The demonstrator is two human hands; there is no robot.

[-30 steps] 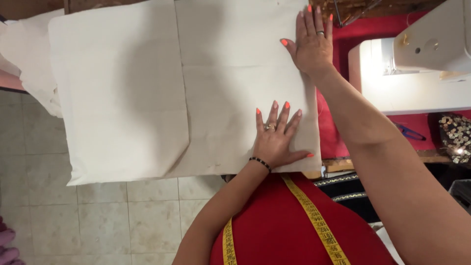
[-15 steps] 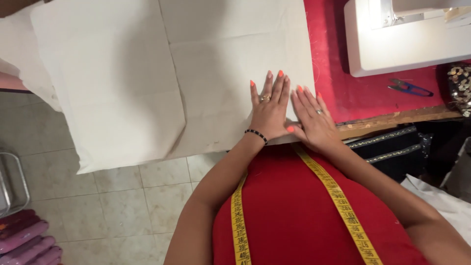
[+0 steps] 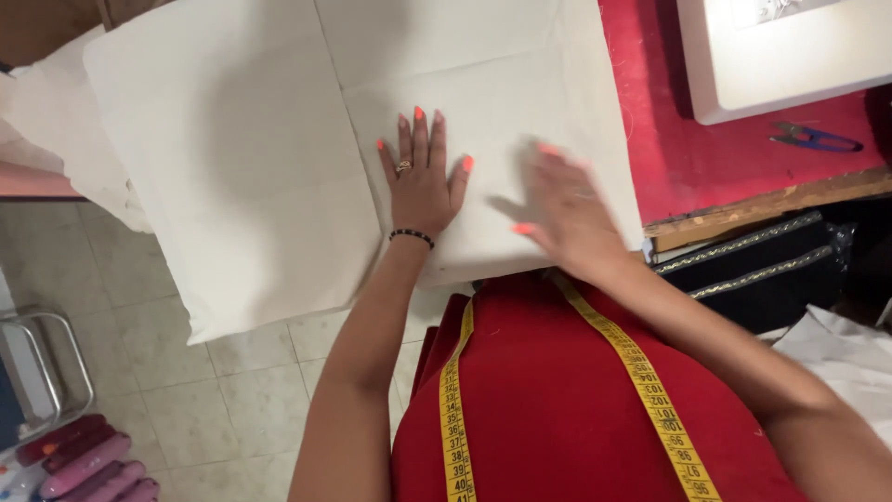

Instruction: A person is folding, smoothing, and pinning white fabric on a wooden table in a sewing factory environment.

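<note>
A folded piece of cream cloth (image 3: 279, 139) lies spread over the near left part of a table with a red cover (image 3: 688, 158), its left portion hanging past the table edge above a tiled floor (image 3: 242, 390). The left hand (image 3: 423, 181) rests flat on the cloth, palm down, fingers stretched out and slightly fanned, gripping nothing; it wears a ring and a dark bead bracelet at the wrist. The right hand (image 3: 567, 209) is just beside it to the right, also on the cloth near its lower right corner; it is blurred, but the fingers look spread open and flat, holding nothing. A yellow measuring tape (image 3: 641, 372) hangs in 2 strands down the person's red top. Further out on the table stand a white sewing machine (image 3: 771, 56) and, near its base, a small pair of blue-handled snips (image 3: 813, 139). Dark cloth with gold trim (image 3: 753, 270) sits below the table's wooden edge.
</note>
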